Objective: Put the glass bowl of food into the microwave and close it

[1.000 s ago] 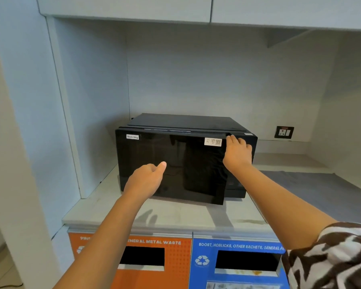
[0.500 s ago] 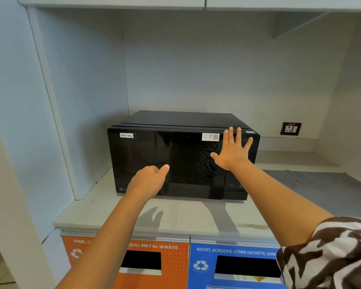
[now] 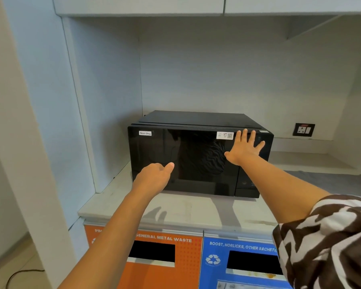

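Microwave [image 3: 196,159] sits on the pale counter [image 3: 175,209] in the alcove, door flush with the cabinet as far as I can read it. My right hand [image 3: 243,150] lies flat on the door's upper right, fingers spread wide, gripping nothing. My left hand [image 3: 154,178] hovers low in front of the door glass, loosely curled with the thumb out, empty; I can't tell whether it touches the glass.

Glass bowl of food: not in view. The door is dark and mirrors my patterned sleeve [image 3: 329,240], so I can't confirm the bowl is inside. I judge it probably is.

Risks from here:
- Latch not caught. If I lift the palm too soon, the door may spring ajar.
- Push too hard, high and off-centre, and the whole unit could skid back or twist on the smooth counter.
- Palm sits near the control strip on the right; a slip could press a button.

Waste bins [image 3: 165,257] below are clear of my arms.
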{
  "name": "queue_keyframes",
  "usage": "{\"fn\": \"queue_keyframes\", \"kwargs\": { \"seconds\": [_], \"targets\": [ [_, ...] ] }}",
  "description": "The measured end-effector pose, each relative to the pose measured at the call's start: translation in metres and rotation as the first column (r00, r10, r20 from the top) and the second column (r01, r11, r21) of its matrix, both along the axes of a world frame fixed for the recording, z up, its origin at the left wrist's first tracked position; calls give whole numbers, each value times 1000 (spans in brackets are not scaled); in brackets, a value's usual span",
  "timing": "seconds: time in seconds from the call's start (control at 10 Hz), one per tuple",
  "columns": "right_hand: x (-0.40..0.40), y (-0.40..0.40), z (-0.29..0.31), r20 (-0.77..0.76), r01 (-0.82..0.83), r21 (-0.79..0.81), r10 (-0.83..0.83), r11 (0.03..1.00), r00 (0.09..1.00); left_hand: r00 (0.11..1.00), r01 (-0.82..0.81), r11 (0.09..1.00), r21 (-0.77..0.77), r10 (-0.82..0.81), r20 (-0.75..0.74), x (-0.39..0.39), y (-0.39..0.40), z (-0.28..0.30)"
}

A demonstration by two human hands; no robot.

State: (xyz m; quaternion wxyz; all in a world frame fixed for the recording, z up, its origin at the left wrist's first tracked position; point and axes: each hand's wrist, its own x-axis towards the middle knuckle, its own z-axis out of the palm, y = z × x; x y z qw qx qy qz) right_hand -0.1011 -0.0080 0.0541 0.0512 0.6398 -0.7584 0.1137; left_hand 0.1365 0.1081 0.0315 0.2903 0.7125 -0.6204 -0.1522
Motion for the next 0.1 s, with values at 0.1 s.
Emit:
{"fn": "queue_keyframes", "kwargs": {
  "seconds": [0.1],
  "targets": [
    [19,7,-8,38,-44,-52,46,998,998,1000,1,1000,2,-1,-31,4,13,4]
  ]
}}
